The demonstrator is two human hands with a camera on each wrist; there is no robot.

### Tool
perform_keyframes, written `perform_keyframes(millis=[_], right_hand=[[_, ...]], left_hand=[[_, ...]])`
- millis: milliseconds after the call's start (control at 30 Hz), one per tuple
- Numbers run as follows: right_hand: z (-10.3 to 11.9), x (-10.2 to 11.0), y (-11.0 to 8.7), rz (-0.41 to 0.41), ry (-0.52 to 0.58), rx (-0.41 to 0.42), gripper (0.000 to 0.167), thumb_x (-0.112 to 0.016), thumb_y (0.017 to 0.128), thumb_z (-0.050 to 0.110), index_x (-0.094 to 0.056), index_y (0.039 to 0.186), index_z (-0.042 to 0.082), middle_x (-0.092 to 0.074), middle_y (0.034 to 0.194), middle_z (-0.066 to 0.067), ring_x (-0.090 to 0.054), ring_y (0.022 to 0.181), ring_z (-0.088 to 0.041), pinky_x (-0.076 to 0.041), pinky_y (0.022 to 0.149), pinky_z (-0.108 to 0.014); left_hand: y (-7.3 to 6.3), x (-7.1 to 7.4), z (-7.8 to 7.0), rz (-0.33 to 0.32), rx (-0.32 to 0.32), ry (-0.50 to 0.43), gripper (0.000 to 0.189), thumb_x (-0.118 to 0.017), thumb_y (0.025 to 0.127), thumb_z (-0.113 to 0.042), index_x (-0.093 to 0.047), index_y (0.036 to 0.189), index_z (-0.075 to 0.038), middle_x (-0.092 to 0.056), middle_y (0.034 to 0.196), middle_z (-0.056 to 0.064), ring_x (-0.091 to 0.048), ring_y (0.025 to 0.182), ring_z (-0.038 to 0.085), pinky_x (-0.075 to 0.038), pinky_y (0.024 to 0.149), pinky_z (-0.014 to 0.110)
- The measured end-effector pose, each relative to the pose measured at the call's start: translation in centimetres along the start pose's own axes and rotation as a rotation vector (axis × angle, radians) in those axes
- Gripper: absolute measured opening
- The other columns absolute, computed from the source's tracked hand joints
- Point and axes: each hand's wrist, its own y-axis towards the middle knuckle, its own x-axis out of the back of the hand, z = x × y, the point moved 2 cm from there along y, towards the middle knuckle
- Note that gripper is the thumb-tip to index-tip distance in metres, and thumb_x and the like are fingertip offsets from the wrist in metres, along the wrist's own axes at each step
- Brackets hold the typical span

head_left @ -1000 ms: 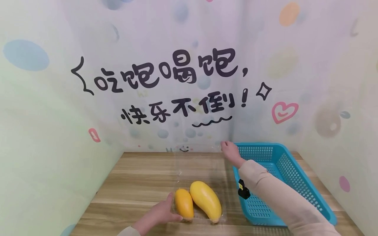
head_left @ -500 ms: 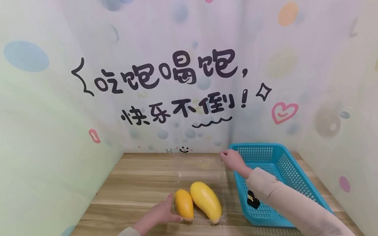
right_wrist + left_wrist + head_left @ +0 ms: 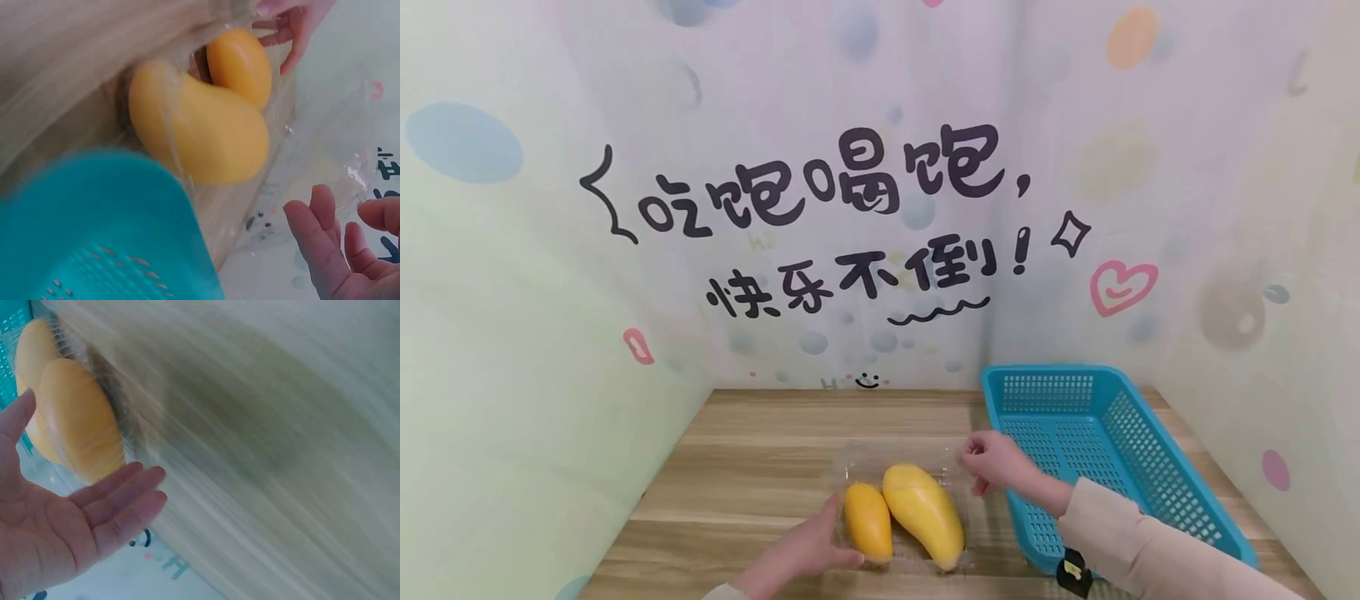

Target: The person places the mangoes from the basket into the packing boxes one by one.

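Note:
Two yellow mangoes lie side by side in a clear plastic clamshell box (image 3: 913, 550): a smaller mango (image 3: 868, 521) on the left and a larger, longer mango (image 3: 925, 512) on the right. The box's hinged lid (image 3: 331, 147) slants over their far ends, partly lowered. At the lid's right corner my right hand (image 3: 996, 460) pinches its edge with thumb and a curled finger, while other fingers spread. My left hand (image 3: 811, 537) rests against the box's left side, with straight fingers and the thumb apart at the near left corner.
A blue perforated plastic basket (image 3: 1187, 467) stands close on the right, under my right forearm. The wood-grain table (image 3: 730, 467) ends at a printed cloth backdrop (image 3: 820, 92) behind and on both sides. A black wrist device (image 3: 1074, 572) sits below my right sleeve.
My right hand has come down and towards me, swinging the upright lid over towards the mangoes. The left hand and both mangoes have stayed in place.

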Motion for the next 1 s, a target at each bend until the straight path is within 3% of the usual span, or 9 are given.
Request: perform_keyframes(millis=[267,400,567,667,833,933,1000], right_hand=[[-1.6,-0.7,-1.6,0.028,0.061,-0.035,0.003,-0.057,0.084,0.001,-0.055,0.084,-0.002,-0.057,0.077,-0.009,-0.057,0.057,-0.017,-0.054,0.053,-0.030],[-2.4,-1.0,-2.2,0.053,0.049,-0.049,0.004,-0.057,0.080,-0.003,-0.057,0.084,-0.001,-0.056,0.074,-0.007,-0.055,0.061,-0.016,-0.053,0.055,-0.030],[-3.5,-1.5,-2.8,0.104,0.054,0.003,0.007,-0.056,0.078,-0.004,-0.057,0.083,0.001,-0.053,0.073,-0.004,-0.051,0.064,-0.016,-0.050,0.057,-0.030],[-4.1,-1.7,-3.1,0.129,0.061,0.069,0.007,-0.055,0.078,-0.004,-0.057,0.081,0.002,-0.052,0.070,-0.002,-0.049,0.062,-0.014,-0.046,0.054,-0.028],[-4.5,-2.2,-3.6,0.121,0.031,0.172,0.009,-0.056,0.077,-0.003,-0.058,0.076,0.005,-0.050,0.066,0.000,-0.046,0.060,-0.013,-0.040,0.049,-0.021],[-4.5,-2.4,-4.0,0.106,-0.004,0.205,0.007,-0.058,0.076,-0.002,-0.059,0.077,0.004,-0.051,0.068,0.001,-0.045,0.062,-0.012,-0.039,0.050,-0.020],[-4.4,-2.6,-4.3,0.100,-0.033,0.225,0.005,-0.058,0.075,-0.001,-0.059,0.078,0.003,-0.051,0.069,0.001,-0.045,0.063,-0.012,-0.040,0.051,-0.020]], left_hand=[[-0.3,0.1,1.7,0.056,-0.033,-0.107,0.096,-0.068,0.078,-0.043,-0.019,0.139,0.012,-0.048,0.123,0.035,-0.053,0.107,0.045,-0.043,0.085,0.060],[-0.5,0.3,2.5,0.056,-0.054,-0.165,0.090,-0.069,0.080,-0.035,-0.019,0.138,0.013,-0.051,0.116,0.036,-0.054,0.102,0.046,-0.043,0.084,0.060],[-0.7,0.6,3.2,0.066,-0.122,-0.244,0.078,-0.070,0.079,-0.014,-0.023,0.137,0.011,-0.054,0.110,0.034,-0.057,0.094,0.045,-0.049,0.077,0.055],[-0.7,0.7,3.3,0.061,-0.133,-0.285,0.081,-0.070,0.077,-0.009,-0.021,0.138,0.011,-0.052,0.112,0.034,-0.059,0.088,0.038,-0.053,0.071,0.046],[-1.0,0.9,3.0,-0.015,-0.182,-0.307,0.074,-0.059,0.073,0.010,-0.024,0.138,0.010,-0.051,0.112,0.034,-0.053,0.066,0.012,-0.047,0.054,0.021],[-1.4,0.9,2.7,-0.092,-0.207,-0.296,0.065,-0.049,0.068,0.017,-0.034,0.131,0.012,-0.054,0.107,0.033,-0.053,0.066,0.013,-0.044,0.053,0.017],[-1.5,0.9,2.6,-0.135,-0.188,-0.298,0.056,-0.047,0.070,0.016,-0.040,0.125,0.011,-0.056,0.104,0.031,-0.056,0.071,0.017,-0.044,0.055,0.018]])
